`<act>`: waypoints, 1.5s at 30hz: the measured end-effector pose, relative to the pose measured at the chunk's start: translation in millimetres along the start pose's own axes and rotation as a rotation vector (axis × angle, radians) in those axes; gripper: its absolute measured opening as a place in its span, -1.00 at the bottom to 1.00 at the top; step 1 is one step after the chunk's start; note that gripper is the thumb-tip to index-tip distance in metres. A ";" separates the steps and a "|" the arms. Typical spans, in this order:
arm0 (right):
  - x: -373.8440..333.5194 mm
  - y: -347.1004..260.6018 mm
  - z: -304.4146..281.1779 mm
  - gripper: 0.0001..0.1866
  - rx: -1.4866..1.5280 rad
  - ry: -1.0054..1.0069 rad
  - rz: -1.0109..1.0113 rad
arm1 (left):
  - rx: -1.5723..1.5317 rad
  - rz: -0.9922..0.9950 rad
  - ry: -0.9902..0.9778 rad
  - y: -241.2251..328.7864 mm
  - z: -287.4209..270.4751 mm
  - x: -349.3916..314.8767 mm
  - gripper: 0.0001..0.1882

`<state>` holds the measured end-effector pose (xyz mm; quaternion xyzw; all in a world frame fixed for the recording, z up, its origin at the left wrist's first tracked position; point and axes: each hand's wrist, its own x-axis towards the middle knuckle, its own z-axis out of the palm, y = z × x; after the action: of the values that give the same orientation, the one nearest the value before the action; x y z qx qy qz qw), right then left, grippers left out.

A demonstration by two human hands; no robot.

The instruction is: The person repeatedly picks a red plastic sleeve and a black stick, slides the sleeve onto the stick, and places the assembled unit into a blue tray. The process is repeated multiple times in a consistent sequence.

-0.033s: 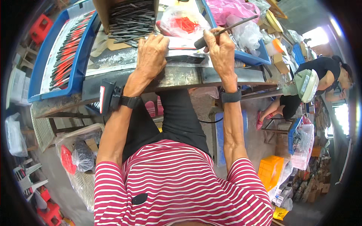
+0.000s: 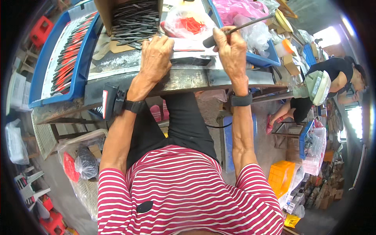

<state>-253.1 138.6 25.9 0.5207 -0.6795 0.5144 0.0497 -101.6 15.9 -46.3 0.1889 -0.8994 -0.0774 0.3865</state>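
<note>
My left hand [image 2: 156, 58] rests on the near part of the bench, fingers curled down and together; whatever they grip, if anything, is hidden beneath them. A thin red strip [image 2: 189, 50] lies just right of its fingertips, and a flat black piece [image 2: 192, 61] is closer to the bench edge. My right hand [image 2: 234, 55] is closed around a tool [image 2: 210, 41] with a thick dark handle and a long thin rod pointing up to the right. Beyond my hands, a clear plastic bag [image 2: 176, 20] holds small red pieces [image 2: 192, 25].
An open cardboard box [image 2: 102, 12] with many dark slim pieces [image 2: 135, 23] stands behind my left hand. At left, a blue tray [image 2: 33, 92] holds red and black slim pieces. Another blue tray [image 2: 270, 60] with plastic bags sits right. A person [image 2: 333, 74] is seated further right.
My right hand and the tool have shifted slightly right, and the rod tip reaches a little further right. My left hand stays almost in place.
</note>
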 end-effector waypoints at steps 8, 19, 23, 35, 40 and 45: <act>-2.4 14.7 19.0 -0.75 -0.233 -0.105 0.089 | -0.001 0.033 0.022 -3.5 1.4 4.2 -0.84; 4.5 11.3 -7.9 -0.77 -0.295 -0.032 -0.021 | -0.030 0.013 0.046 -0.2 0.5 0.3 -0.81; 19.8 13.2 2.3 -0.84 -0.322 -0.041 -0.095 | -0.088 -0.018 0.071 2.2 -6.7 1.9 -0.81; 62.7 32.0 60.6 -0.80 -0.537 -0.234 -0.041 | -0.102 -0.145 0.204 -7.7 -112.6 -10.7 -0.87; 67.0 43.5 78.8 -0.77 -0.619 -0.243 -0.002 | -0.065 -0.259 0.253 -27.6 -160.2 -28.4 -0.89; 66.3 62.9 89.2 -0.79 -0.656 -0.266 -0.056 | -0.056 -0.380 0.278 -58.2 -193.2 -47.9 -0.91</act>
<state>-289.1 23.6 -16.3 0.5579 -0.7945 0.1949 0.1398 84.9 -17.0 38.4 0.3528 -0.7834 -0.1470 0.4901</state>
